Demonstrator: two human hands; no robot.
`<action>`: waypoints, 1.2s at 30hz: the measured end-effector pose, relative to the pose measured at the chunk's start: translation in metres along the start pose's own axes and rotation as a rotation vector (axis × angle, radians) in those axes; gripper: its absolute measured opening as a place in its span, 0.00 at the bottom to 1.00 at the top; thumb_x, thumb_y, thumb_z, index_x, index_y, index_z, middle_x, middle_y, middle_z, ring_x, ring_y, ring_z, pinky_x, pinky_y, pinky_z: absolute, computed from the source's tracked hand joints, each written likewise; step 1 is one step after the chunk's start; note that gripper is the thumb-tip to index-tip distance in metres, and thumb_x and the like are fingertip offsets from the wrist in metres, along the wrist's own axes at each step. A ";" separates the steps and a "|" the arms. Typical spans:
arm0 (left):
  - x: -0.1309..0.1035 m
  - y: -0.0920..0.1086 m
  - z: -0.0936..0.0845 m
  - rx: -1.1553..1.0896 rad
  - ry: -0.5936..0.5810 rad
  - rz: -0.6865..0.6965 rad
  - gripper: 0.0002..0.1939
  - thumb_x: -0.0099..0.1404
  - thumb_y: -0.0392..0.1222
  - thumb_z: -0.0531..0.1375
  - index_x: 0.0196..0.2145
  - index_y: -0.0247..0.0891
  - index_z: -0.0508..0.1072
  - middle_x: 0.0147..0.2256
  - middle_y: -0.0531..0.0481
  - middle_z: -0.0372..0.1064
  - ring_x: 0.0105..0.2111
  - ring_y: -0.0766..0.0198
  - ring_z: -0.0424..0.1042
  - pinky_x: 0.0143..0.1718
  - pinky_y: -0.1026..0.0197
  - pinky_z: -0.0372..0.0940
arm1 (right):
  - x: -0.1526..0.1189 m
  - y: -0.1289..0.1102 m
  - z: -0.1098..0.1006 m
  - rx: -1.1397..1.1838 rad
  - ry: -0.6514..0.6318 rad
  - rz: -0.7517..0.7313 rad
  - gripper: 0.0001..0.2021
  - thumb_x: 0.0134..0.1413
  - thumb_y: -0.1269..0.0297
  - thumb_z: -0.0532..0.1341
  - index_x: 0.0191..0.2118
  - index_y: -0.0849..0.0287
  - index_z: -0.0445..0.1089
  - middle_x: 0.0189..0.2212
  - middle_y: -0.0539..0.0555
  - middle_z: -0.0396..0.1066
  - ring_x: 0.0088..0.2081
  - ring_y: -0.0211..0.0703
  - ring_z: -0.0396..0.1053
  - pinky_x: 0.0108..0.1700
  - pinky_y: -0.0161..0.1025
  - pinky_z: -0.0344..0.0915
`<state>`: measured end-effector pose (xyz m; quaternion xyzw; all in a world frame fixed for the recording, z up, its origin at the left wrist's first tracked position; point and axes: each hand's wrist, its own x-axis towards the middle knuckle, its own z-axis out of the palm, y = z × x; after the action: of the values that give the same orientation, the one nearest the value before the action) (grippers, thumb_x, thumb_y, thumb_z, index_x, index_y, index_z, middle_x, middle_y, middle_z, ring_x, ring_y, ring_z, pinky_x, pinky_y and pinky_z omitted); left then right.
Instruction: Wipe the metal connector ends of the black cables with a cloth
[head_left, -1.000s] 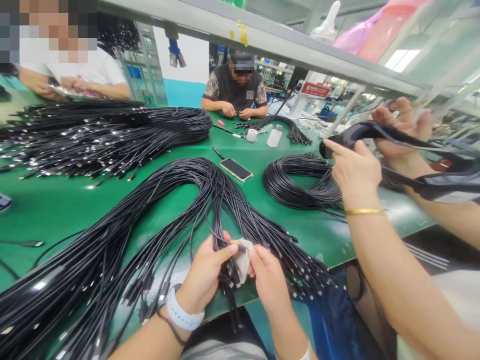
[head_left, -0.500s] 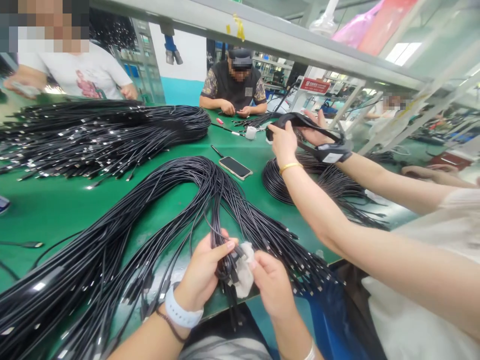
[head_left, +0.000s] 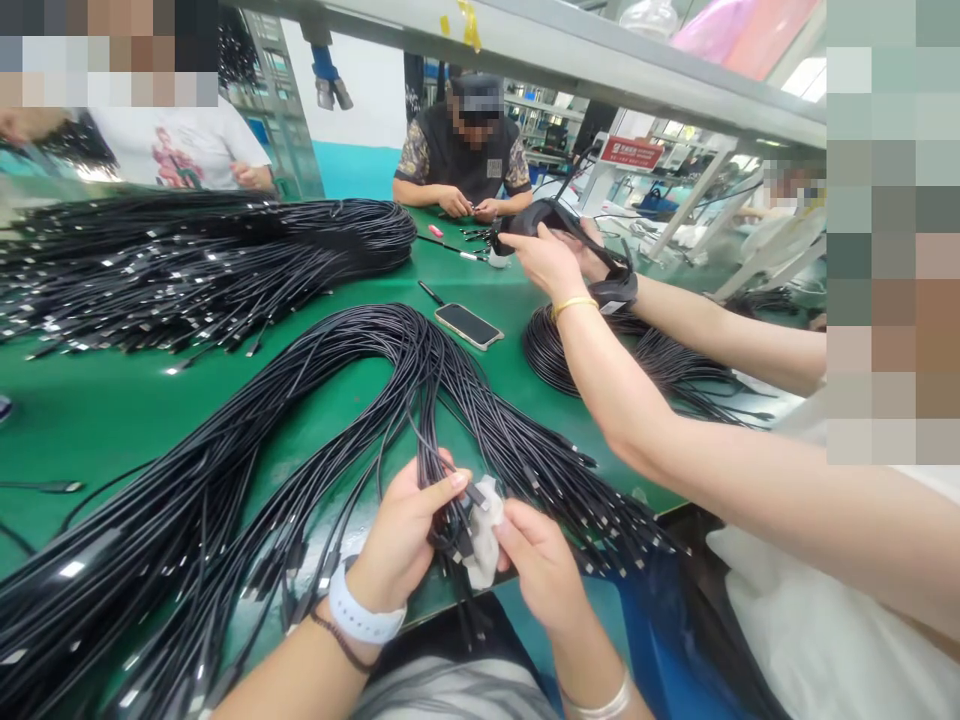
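1. While my L hand grips a clutch of blk cables close to the plug ends, my R hand pinches a white cloth btwn thumb & fingers, right up by those plugs; can't tell if it touches them. All this on the near side of the phone.
2. Pale-blue watch on my L wrist, also near side of phone.
3. Main cable bundle arches just L of phone, tails running back twd me, metal-tipped plugs showing.
4. Phone lies flat, dark screen up, on green tabletop; thin blk stick just beyond it.
5. R of phone: cable coil. Above it, a co-worker's hands hold a blk headset, beyond & R of phone.
6. Farther, L of phone: 2nd big cable pile.
7. Well beyond phone: person w/ camo sleeves, both hands on smth too small to ID; red sign R of them.
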<state>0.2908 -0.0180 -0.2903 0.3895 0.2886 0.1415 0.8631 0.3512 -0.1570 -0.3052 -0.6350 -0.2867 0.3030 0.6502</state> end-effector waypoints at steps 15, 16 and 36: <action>0.000 -0.001 0.000 0.016 0.043 0.052 0.15 0.51 0.38 0.69 0.31 0.36 0.65 0.23 0.59 0.60 0.22 0.74 0.60 0.23 0.71 0.58 | 0.000 0.007 -0.001 -0.156 0.030 -0.045 0.17 0.64 0.58 0.52 0.25 0.59 0.63 0.20 0.46 0.59 0.23 0.35 0.58 0.27 0.33 0.54; 0.000 -0.001 -0.001 0.015 0.042 0.051 0.15 0.51 0.38 0.69 0.31 0.36 0.65 0.23 0.60 0.60 0.22 0.74 0.60 0.23 0.71 0.58 | 0.000 0.007 -0.002 -0.172 0.022 -0.047 0.17 0.64 0.58 0.52 0.25 0.59 0.63 0.20 0.46 0.59 0.24 0.35 0.58 0.28 0.33 0.55; 0.000 -0.005 -0.002 0.011 -0.063 0.001 0.12 0.59 0.45 0.63 0.36 0.34 0.69 0.30 0.47 0.72 0.30 0.65 0.69 0.33 0.65 0.63 | 0.002 -0.055 0.008 -0.519 0.319 -0.265 0.17 0.60 0.60 0.53 0.21 0.58 0.58 0.17 0.44 0.50 0.20 0.34 0.50 0.22 0.32 0.48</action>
<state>0.2892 -0.0203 -0.2956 0.3986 0.2620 0.1281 0.8695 0.3482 -0.1508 -0.2496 -0.7761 -0.3289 0.0292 0.5372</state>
